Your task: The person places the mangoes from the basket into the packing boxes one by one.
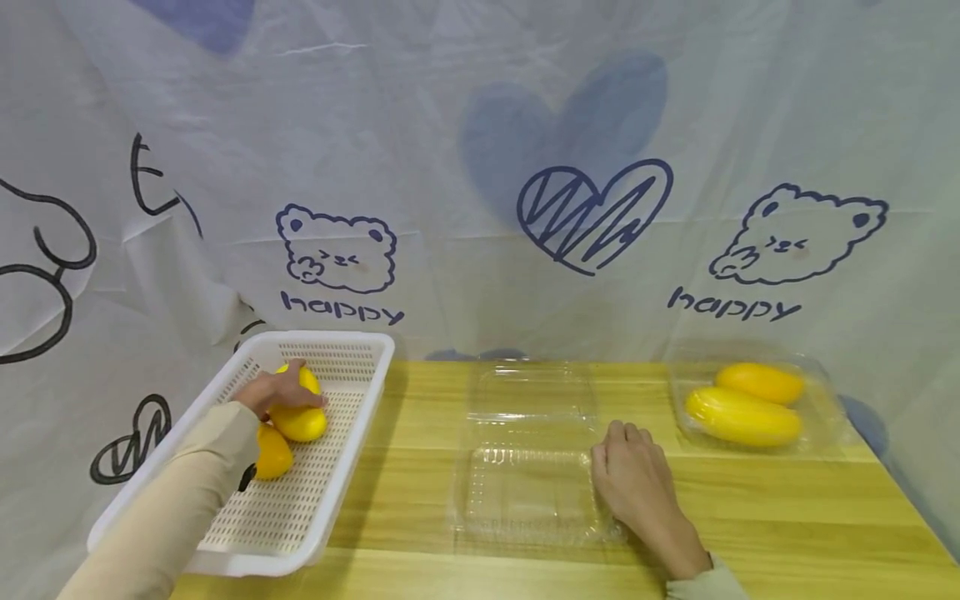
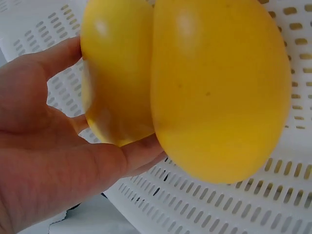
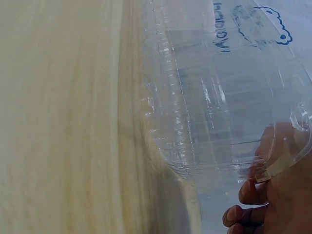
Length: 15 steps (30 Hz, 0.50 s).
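My left hand (image 1: 279,393) reaches into a white slotted basket (image 1: 381,358) and grips a smooth yellow mango (image 1: 302,425), thumb and fingers around its sides. Against it lies a deeper orange-yellow mango (image 1: 273,454), which fills much of the left wrist view. A clear plastic clamshell box (image 1: 528,500) lies opened flat on the wooden table, lid part toward the back. At its right edge my right hand (image 1: 637,475) holds the rim with curled fingers. Some of those fingers (image 3: 251,192) show beside and through the plastic in the right wrist view.
At the back right stands another clear plastic box (image 1: 825,417) with a long yellow fruit (image 1: 742,417) and an orange-yellow one (image 1: 761,382) inside. A white printed cloth (image 1: 450,167) hangs behind the table (image 1: 408,500) and along the left side.
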{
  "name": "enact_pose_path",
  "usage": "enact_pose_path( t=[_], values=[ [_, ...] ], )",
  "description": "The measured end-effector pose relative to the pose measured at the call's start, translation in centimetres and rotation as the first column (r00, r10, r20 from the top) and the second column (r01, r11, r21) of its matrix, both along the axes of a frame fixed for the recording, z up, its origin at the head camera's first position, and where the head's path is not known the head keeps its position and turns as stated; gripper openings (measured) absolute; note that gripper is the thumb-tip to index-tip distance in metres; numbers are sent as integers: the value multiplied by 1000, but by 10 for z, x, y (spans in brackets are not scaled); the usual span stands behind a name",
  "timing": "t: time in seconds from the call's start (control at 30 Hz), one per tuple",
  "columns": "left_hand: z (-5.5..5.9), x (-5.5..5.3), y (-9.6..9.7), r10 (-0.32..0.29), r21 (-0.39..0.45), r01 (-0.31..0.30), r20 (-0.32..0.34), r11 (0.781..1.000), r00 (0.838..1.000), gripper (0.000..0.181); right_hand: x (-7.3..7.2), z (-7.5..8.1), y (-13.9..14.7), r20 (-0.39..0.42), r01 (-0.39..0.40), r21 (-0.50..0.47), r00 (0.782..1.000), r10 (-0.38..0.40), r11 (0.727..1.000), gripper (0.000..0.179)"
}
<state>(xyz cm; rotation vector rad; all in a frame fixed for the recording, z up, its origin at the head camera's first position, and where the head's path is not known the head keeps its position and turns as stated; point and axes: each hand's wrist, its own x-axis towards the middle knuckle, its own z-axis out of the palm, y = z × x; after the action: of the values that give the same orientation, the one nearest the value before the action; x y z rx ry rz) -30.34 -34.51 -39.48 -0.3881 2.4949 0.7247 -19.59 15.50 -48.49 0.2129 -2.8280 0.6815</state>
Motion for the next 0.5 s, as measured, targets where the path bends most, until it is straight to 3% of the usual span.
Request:
enact_pose_path(
  t=[0.27, 0.5],
  values=[
    [-1, 2, -1, 15, 37, -15, 13, 999, 1000, 103, 0, -2, -1, -19, 2, 26, 1000, -2, 1000, 22],
    [3, -2, -2, -47, 84, 47, 1, 995, 999, 103, -1, -2, 1, -65, 12, 28, 998, -10, 1000, 21]
  ],
)
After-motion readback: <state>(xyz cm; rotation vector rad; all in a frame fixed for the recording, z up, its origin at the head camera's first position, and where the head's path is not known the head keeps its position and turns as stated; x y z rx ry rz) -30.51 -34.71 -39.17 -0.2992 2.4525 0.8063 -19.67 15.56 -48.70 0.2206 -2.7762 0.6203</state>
